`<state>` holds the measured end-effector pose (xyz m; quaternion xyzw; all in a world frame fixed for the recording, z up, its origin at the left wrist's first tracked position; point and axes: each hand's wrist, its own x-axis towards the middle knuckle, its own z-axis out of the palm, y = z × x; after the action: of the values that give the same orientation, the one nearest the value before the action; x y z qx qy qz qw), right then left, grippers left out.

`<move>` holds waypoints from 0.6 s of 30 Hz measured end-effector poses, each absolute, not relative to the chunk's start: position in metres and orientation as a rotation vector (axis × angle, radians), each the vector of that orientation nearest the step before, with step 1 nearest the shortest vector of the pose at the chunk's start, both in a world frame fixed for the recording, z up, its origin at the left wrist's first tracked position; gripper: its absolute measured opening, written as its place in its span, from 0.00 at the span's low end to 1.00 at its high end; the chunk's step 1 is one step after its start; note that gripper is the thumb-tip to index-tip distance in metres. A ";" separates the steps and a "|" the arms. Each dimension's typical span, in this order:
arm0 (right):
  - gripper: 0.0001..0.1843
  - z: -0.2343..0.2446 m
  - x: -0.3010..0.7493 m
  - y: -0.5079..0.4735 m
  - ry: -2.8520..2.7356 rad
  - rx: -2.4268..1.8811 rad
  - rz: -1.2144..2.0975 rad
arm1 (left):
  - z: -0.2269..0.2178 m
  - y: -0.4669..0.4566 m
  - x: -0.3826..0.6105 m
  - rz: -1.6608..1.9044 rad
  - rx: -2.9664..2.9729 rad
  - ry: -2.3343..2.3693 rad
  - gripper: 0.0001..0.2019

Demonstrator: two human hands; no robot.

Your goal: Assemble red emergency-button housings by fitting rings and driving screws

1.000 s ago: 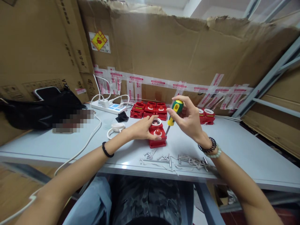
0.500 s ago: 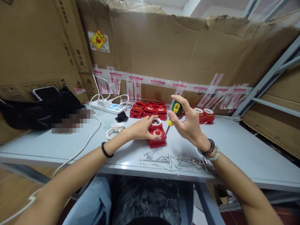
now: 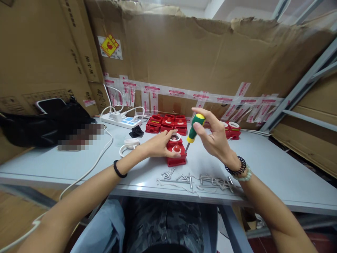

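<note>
A small red plastic box (image 3: 177, 158) with a white ring and a red button on top sits on the grey table (image 3: 263, 165). My left hand (image 3: 160, 143) lies over its left side, thumb and fingers pressed around it. My right hand (image 3: 214, 137) pinches a green and yellow screwdriver (image 3: 194, 127) by its handle. The screwdriver stands tilted, and its tip touches the box's right edge. Loose screws (image 3: 184, 176) lie scattered just in front of the box.
A row of similar red boxes (image 3: 168, 123) stands behind, with more (image 3: 233, 129) at the right. A white power strip (image 3: 118, 120) with cables, a white cable coil (image 3: 130, 143) and a black bag (image 3: 44, 124) sit at the left. Cardboard walls (image 3: 200, 59) enclose the table's back.
My right hand's fingers have shifted round the screwdriver handle, which has turned and tilted slightly. My left hand and the box have stayed put.
</note>
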<state>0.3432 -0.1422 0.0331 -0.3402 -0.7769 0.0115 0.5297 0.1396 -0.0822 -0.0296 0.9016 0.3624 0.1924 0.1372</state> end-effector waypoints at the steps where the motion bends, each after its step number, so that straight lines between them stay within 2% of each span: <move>1: 0.18 0.033 0.344 -0.142 -1.853 -0.785 0.095 | -0.029 -0.082 0.140 0.553 2.614 1.045 0.46; 4: 0.20 0.031 0.345 -0.140 -1.802 -0.762 0.172 | -0.029 -0.083 0.139 0.542 2.620 1.047 0.46; 9: 0.18 0.029 0.346 -0.143 -1.767 -0.807 -0.113 | -0.030 -0.083 0.139 0.543 2.615 1.051 0.46; 13: 0.24 0.030 0.347 -0.145 -1.894 -0.794 0.087 | -0.029 -0.083 0.139 0.532 2.611 1.049 0.46; 15: 0.23 0.031 0.347 -0.144 -1.899 -0.792 0.121 | -0.028 -0.083 0.139 0.544 2.613 1.043 0.46; 18: 0.18 0.030 0.347 -0.143 -1.808 -0.870 -0.116 | -0.027 -0.084 0.140 0.538 2.608 1.057 0.47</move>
<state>0.3469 -0.1435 0.0302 -0.3654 -0.7593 -0.0485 0.5363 0.1397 -0.0845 -0.0270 0.9016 0.3654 0.1860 0.1377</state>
